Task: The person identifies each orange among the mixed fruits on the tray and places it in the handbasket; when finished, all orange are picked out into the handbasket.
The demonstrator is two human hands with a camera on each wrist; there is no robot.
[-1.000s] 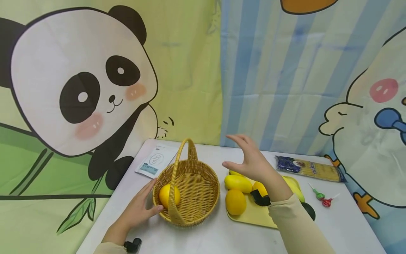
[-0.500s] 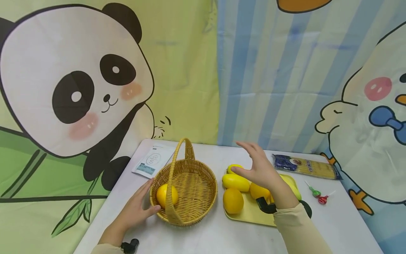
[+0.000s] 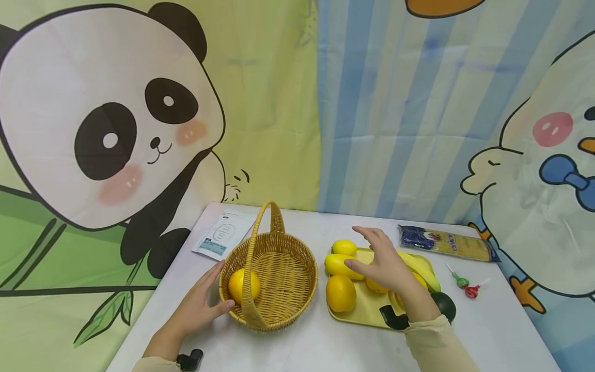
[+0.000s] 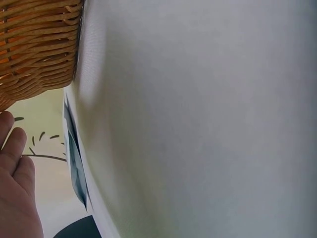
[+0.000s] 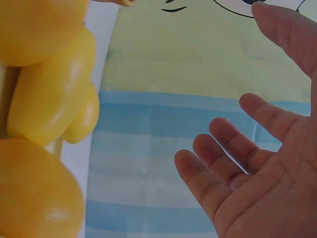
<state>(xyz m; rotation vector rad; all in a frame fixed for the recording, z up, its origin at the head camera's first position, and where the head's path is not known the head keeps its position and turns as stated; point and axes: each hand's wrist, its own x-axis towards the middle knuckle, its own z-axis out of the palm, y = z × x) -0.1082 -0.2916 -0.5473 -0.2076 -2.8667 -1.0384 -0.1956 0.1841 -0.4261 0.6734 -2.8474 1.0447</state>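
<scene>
A wicker basket (image 3: 292, 279) with a tall handle stands left of centre, one orange fruit (image 3: 236, 285) inside at its left. My left hand (image 3: 197, 305) rests against the basket's left rim, fingers fairly straight and thumb on the near side. Over the yellow tray (image 3: 360, 316) my right hand (image 3: 388, 263) hovers with spread fingers, holding nothing. On the tray lie a round orange-yellow fruit (image 3: 341, 293), oval yellow fruits (image 3: 344, 247) and bananas (image 3: 425, 268). In the right wrist view the palm (image 5: 277, 193) is bare beside the fruits (image 5: 52, 94).
A white packet (image 3: 225, 235) lies behind the basket at the left. At the back right is a noodle bag (image 3: 448, 243), with green (image 3: 461, 281) and red (image 3: 471, 292) lollipops nearer. A dark green round item (image 3: 443, 305) sits by the tray's right side. Printed curtains hang behind the table.
My right hand has moved right and lower over the tray, showing more of the fruit. My left hand stays at the basket. The head view has shifted slightly.
</scene>
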